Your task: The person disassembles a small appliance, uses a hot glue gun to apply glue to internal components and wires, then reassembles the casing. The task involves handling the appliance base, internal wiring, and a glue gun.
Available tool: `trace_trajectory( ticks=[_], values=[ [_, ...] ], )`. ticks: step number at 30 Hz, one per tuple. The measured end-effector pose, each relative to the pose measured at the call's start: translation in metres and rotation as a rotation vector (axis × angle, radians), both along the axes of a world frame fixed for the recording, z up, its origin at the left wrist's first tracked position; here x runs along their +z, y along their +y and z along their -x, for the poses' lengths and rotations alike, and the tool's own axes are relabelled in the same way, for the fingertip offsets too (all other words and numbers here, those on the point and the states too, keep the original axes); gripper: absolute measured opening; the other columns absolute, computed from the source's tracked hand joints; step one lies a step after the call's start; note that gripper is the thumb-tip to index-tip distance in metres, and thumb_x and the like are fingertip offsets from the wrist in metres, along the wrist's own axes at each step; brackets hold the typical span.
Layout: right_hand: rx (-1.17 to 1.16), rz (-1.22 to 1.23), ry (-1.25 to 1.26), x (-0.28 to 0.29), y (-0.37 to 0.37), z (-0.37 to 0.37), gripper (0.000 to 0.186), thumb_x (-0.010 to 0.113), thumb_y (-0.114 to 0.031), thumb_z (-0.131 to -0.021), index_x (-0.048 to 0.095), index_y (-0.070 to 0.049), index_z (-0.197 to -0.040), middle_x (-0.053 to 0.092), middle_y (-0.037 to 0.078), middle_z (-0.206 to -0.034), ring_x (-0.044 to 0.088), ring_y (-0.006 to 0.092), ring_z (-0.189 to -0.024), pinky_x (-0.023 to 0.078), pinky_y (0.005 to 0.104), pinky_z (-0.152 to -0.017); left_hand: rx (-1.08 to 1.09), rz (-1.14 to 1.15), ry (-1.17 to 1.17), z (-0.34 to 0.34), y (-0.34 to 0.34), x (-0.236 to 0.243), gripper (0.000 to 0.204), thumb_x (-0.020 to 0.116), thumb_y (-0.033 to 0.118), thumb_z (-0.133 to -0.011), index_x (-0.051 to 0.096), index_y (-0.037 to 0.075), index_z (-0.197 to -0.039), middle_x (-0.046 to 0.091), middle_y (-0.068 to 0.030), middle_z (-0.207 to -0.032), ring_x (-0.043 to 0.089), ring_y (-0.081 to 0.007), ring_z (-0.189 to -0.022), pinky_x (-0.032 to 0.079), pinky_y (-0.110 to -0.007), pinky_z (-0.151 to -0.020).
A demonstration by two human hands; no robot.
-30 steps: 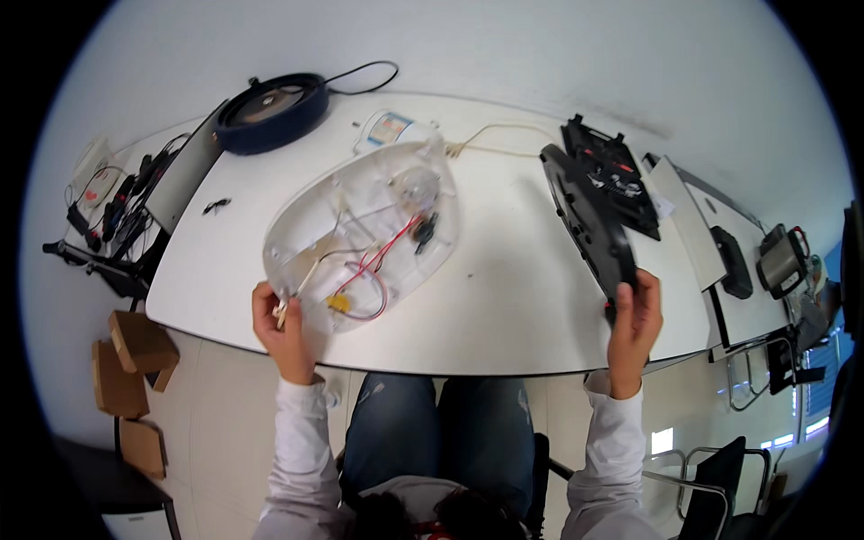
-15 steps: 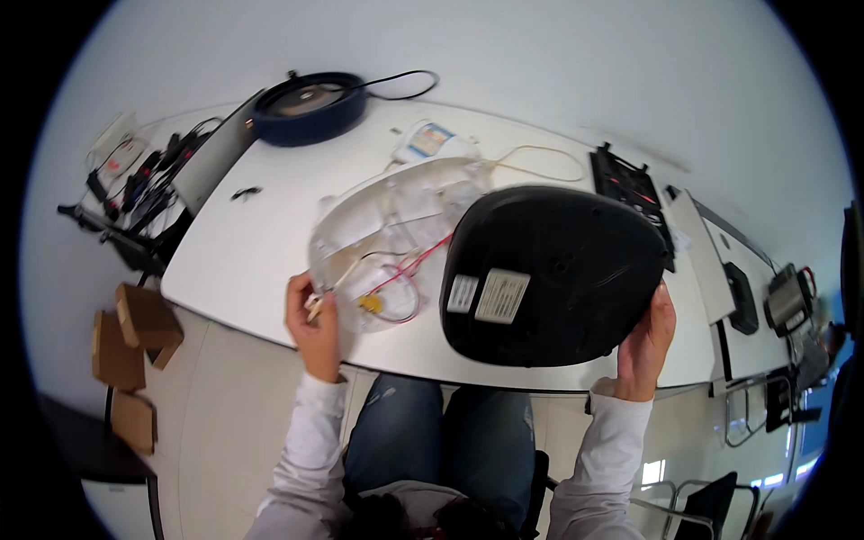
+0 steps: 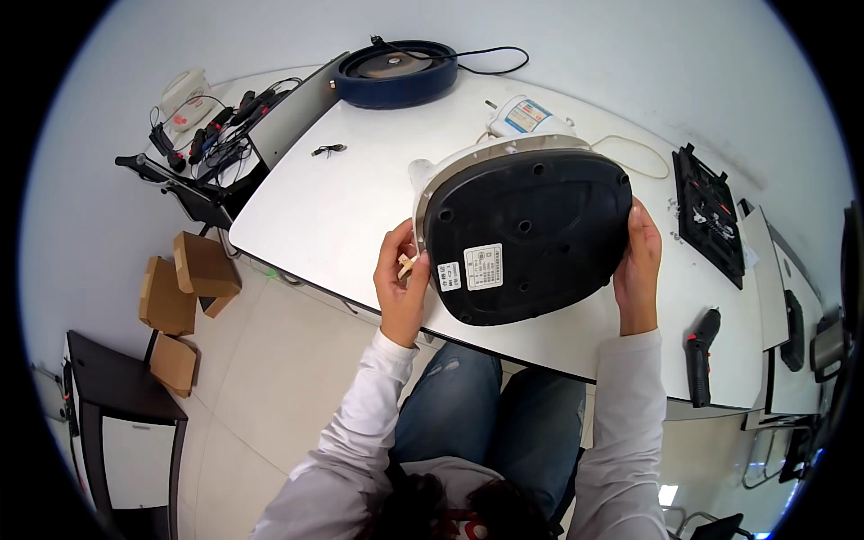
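Note:
A black rounded base cover [image 3: 540, 238] with two white labels lies over a white plastic housing [image 3: 504, 146], whose rim shows along the far and left sides. The housing's wiring is hidden beneath the cover. My left hand [image 3: 400, 283] closes on the left edge of the housing, with a small cream connector [image 3: 408, 265] between thumb and fingers. Gripping the cover's right edge is my right hand [image 3: 639, 265], thumb on top. Just beyond the housing stands a white motor-like unit [image 3: 529, 117] with a blue label.
A dark blue round appliance part [image 3: 396, 76] with a black cord sits at the table's far side. To the right are an open black tool case [image 3: 708, 211] and a black power screwdriver [image 3: 700, 355]. A short black cable [image 3: 329, 149] lies left on the white table [image 3: 315, 216].
The black cover has come over the housing, hiding the red and white wires. My hands are closer together, and the view has shifted, bringing the power screwdriver into sight.

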State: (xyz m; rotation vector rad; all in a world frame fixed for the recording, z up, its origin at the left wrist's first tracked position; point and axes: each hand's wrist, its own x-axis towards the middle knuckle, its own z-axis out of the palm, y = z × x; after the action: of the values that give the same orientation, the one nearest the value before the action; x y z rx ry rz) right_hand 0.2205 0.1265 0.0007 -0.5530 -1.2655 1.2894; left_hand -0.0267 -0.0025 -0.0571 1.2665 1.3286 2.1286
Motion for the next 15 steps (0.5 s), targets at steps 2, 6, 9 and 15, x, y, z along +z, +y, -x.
trace_trajectory(
  ticks=[2,6,9,15],
  values=[
    [0.018,0.009,0.008,-0.006,0.003,0.003,0.044,0.046,-0.029,-0.099,0.049,0.005,-0.125,0.059,0.011,-0.119,0.056,0.0158,-0.109,0.041,0.0271,-0.096,-0.018,0.01,-0.015,-0.002,-0.002,0.003,0.04,0.055,0.009,-0.085,0.05,0.001,-0.124,0.049,-0.0019,-0.1,0.043,-0.01,-0.087,0.041,-0.023,-0.077],
    [0.013,0.019,0.006,-0.008,0.008,0.012,0.046,0.044,-0.031,-0.099,0.048,0.006,-0.127,0.058,0.011,-0.12,0.054,0.0159,-0.11,0.039,0.0272,-0.097,-0.048,-0.01,-0.013,0.005,0.001,-0.009,0.058,0.052,0.038,-0.086,0.046,-0.002,-0.128,0.055,-0.0083,-0.116,0.051,-0.016,-0.106,0.037,-0.032,-0.094],
    [0.01,0.045,-0.005,-0.01,0.011,0.013,0.046,0.043,-0.032,-0.099,0.048,0.005,-0.127,0.058,0.01,-0.119,0.054,0.0149,-0.11,0.039,0.0267,-0.097,-0.102,-0.001,-0.083,0.005,0.001,-0.008,0.07,0.052,0.051,-0.086,0.043,-0.002,-0.131,0.055,-0.0085,-0.118,0.052,-0.0177,-0.11,0.037,-0.032,-0.096],
    [0.027,0.034,0.008,-0.013,0.009,0.016,0.045,0.043,-0.032,-0.099,0.051,0.004,-0.125,0.06,0.009,-0.116,0.053,0.0145,-0.11,0.037,0.0261,-0.098,-0.037,-0.052,-0.009,0.002,0.001,-0.012,0.082,0.07,0.055,-0.075,0.044,-0.001,-0.129,0.055,-0.0072,-0.117,0.053,-0.0171,-0.11,0.039,-0.029,-0.097]
  ],
)
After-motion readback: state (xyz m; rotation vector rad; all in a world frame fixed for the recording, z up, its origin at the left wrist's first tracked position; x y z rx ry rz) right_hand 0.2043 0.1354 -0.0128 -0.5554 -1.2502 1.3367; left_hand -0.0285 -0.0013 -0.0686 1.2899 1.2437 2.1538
